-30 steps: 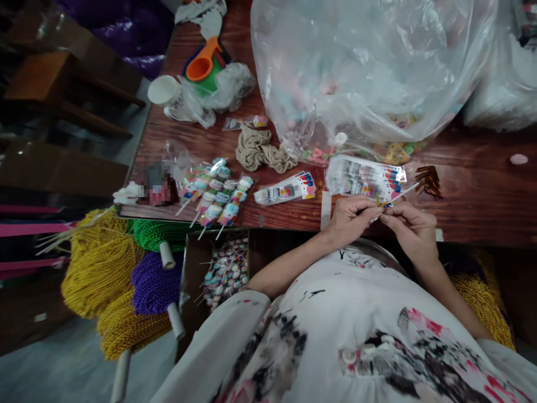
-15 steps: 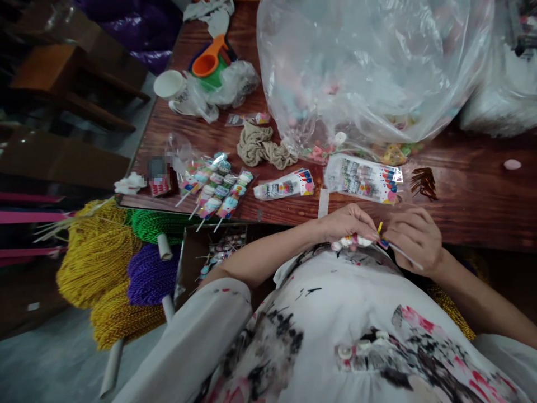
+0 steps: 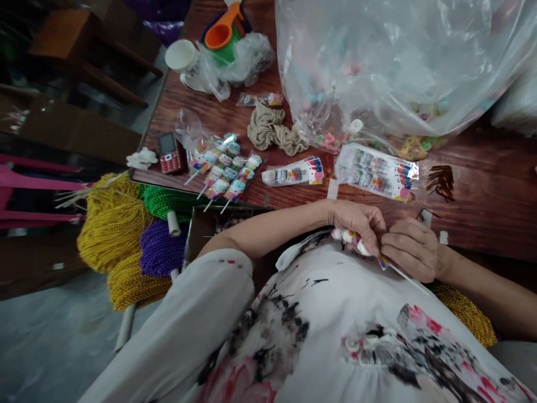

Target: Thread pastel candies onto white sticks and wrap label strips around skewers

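Note:
My left hand [image 3: 361, 223] is closed around a wrapped marshmallow skewer [image 3: 347, 235], with white and pink pieces showing below the fingers. Its white stick [image 3: 405, 277] points down to the right, against the flowered shirt. Close beside it, my right hand [image 3: 411, 249] pinches at the wrapper's stick end, where a bit of yellow twist tie [image 3: 385, 261] shows; the fingertips are mostly hidden. On the table lie several finished marshmallow skewers [image 3: 229, 174], two stacks of printed clear bags [image 3: 293, 172] and a small pile of golden-brown twist ties [image 3: 439, 182].
A large clear plastic bag [image 3: 377, 61] of coloured pieces covers the back of the table. Further left are a crumpled beige cloth [image 3: 274, 129], a paper cup [image 3: 182, 56], an orange scoop [image 3: 220, 34] and a phone [image 3: 169, 153]. Yellow cord bundles [image 3: 113, 226] stand beside the table.
The view has shifted, so the table things sit higher and further right. My right fingers have curled in closer to my left hand, and the upright yellow tie end is mostly hidden.

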`<state>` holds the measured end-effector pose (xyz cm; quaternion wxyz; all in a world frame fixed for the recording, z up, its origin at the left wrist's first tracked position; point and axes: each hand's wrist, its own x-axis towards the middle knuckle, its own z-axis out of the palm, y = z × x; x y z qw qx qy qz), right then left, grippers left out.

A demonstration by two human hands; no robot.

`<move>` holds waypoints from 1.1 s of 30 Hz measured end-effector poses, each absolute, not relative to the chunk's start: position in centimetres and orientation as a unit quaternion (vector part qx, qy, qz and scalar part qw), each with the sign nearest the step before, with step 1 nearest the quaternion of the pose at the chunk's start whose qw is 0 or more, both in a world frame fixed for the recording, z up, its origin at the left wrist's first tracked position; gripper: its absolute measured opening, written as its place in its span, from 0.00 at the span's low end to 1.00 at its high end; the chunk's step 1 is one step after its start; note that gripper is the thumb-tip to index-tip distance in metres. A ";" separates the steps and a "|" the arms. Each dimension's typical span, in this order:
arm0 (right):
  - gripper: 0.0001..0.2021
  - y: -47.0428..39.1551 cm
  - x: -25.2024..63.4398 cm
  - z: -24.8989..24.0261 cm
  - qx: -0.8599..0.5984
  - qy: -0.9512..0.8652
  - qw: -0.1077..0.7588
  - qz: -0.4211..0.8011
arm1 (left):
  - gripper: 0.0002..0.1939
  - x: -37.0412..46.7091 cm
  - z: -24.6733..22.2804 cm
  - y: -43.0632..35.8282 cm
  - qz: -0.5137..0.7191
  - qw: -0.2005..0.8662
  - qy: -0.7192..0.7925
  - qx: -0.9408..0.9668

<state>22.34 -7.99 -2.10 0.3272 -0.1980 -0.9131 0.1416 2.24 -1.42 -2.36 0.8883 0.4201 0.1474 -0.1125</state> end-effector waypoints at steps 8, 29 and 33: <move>0.07 -5.5 22.0 -0.5 -0.171 -0.934 0.313 0.012 | 0.21 -1.8 -0.1 4.5 -0.163 0.705 0.163 0.670; 0.07 -4.9 17.8 -1.8 -0.450 -0.656 0.486 0.361 | 0.29 1.4 -1.0 -1.0 0.439 0.480 0.309 0.694; 0.06 -4.4 18.1 -2.0 -0.391 -0.740 0.533 0.126 | 0.38 1.3 -2.7 -2.5 0.370 0.667 0.316 0.564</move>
